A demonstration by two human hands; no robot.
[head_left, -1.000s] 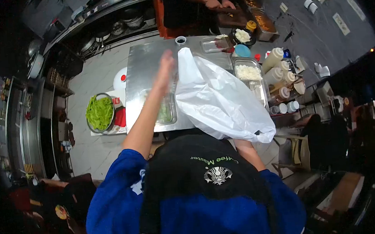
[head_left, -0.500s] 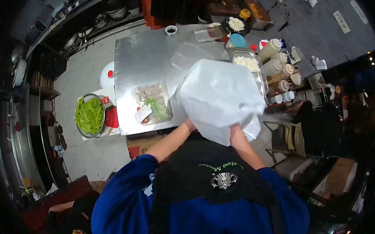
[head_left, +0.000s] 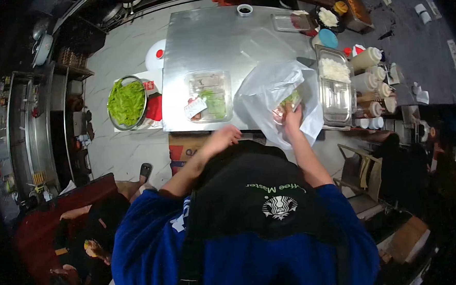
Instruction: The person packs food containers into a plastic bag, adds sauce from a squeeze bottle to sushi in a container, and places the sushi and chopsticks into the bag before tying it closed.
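Observation:
A white plastic bag (head_left: pixel 259 92) lies spread and open at the front edge of the metal table. My right hand (head_left: pixel 292 114) is at the bag, its fingers closed on a clear food container (head_left: pixel 289 101) that shows some green and reddish contents. My left hand (head_left: pixel 226 137) hovers in front of the table edge, left of the bag, fingers partly curled and nothing visible in them. Left of the bag sits a clear lidded container (head_left: pixel 216 101) with greens inside and a white label (head_left: pixel 195 108) on it.
A bowl of lettuce (head_left: pixel 127 103) stands left of the metal table (head_left: pixel 202 35). Metal trays (head_left: pixel 335 102), squeeze bottles (head_left: pixel 366 59) and a blue-lidded tub (head_left: pixel 327 37) line the right side. A seated person (head_left: pixel 100 221) is at the lower left.
The bag, earlier puffed up over both hands, now lies lower and open. My left hand has come out from beside it, and the container in my right hand has come into view.

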